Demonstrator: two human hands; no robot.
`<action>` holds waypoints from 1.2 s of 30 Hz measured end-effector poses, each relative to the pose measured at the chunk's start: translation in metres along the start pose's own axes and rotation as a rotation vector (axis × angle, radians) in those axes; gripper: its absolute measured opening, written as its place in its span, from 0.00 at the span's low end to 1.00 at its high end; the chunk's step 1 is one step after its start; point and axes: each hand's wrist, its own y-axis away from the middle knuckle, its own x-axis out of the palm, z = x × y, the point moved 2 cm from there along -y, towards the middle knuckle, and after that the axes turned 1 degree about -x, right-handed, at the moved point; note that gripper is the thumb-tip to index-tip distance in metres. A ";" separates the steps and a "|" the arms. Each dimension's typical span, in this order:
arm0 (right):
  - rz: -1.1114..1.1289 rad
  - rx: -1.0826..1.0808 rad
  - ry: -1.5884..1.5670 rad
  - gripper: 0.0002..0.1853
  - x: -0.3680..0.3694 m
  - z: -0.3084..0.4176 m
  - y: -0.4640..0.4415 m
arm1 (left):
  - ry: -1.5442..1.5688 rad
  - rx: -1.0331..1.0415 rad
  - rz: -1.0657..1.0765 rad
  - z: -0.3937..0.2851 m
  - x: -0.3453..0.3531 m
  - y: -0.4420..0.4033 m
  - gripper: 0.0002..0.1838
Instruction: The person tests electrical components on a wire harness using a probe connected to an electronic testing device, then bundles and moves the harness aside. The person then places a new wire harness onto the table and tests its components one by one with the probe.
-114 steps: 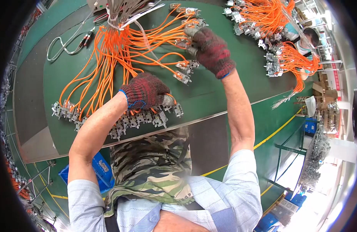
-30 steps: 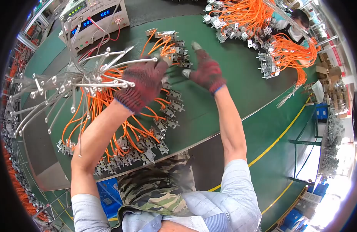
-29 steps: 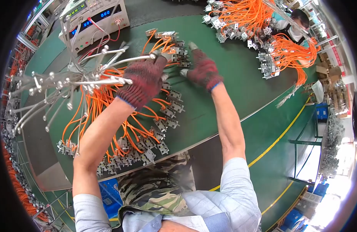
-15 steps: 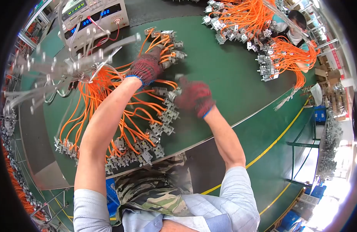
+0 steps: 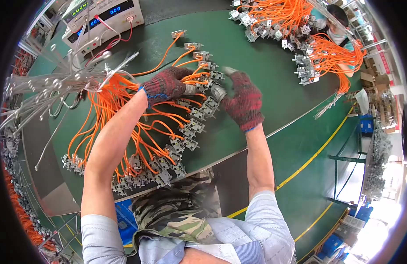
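My left hand (image 5: 167, 85), in a dark red and grey knitted glove, lies over orange cables (image 5: 195, 79) near their metal connector ends, with its fingers closed around several of them. My right hand (image 5: 244, 100), gloved the same way, is at the outer side of the connector row. Its fingers are spread; one touches the grey metal connectors (image 5: 209, 105) and another points up beside them. The connectors form a curved row from the top down to the table's near edge. Their cables fan out from a bundle (image 5: 113, 88) on the left.
Clear-sleeved wire ends (image 5: 58, 83) spread at the left. Behind them stands a bench instrument (image 5: 104, 26) with lit displays and leads. More orange cable bundles (image 5: 278, 17) lie at the far right of the green table (image 5: 256, 57), near another person (image 5: 337, 26).
My left hand has moved down along the cables, and the upper connectors now sit more spread out in a row. My right hand has shifted right, its fingers more apart.
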 end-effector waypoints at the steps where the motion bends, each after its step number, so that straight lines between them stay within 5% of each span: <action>1: 0.010 -0.015 -0.154 0.20 0.005 -0.001 -0.001 | -0.002 0.003 0.004 -0.003 0.001 -0.001 0.35; 3: 0.024 -0.082 -0.159 0.20 0.020 -0.013 0.000 | 0.209 -0.292 0.047 -0.008 0.000 0.000 0.37; 4: 0.044 -0.144 -0.169 0.20 0.025 -0.014 0.002 | 0.316 -0.287 0.095 -0.012 -0.005 0.008 0.35; 7: 0.017 -0.193 -0.158 0.21 0.032 -0.018 0.006 | -0.302 -0.080 -0.140 -0.039 -0.002 0.015 0.40; 13: 0.072 -0.242 -0.071 0.19 0.028 -0.008 0.007 | -0.571 -0.049 -0.185 -0.025 -0.003 -0.012 0.33; 17: 0.146 -0.156 -0.138 0.17 0.028 -0.012 -0.001 | -0.035 -0.002 -0.143 0.001 -0.007 -0.024 0.28; 20: 0.174 -0.137 -0.284 0.14 0.018 -0.008 -0.023 | 0.022 -0.109 -0.126 -0.005 -0.013 -0.025 0.29; 26: 0.246 -0.221 0.095 0.22 0.022 -0.009 -0.002 | -0.430 -0.046 -0.393 -0.020 0.007 -0.014 0.20; 28: 0.249 -0.243 0.092 0.26 0.016 0.000 0.007 | -0.399 0.039 -0.420 -0.009 0.010 -0.014 0.17; 30: 0.164 -0.026 -0.245 0.29 -0.001 0.017 0.001 | -0.394 0.011 -0.375 -0.013 0.008 -0.013 0.20; 36: 0.185 -0.129 -0.223 0.22 0.033 -0.013 -0.002 | -0.434 0.048 -0.426 -0.006 0.003 -0.019 0.25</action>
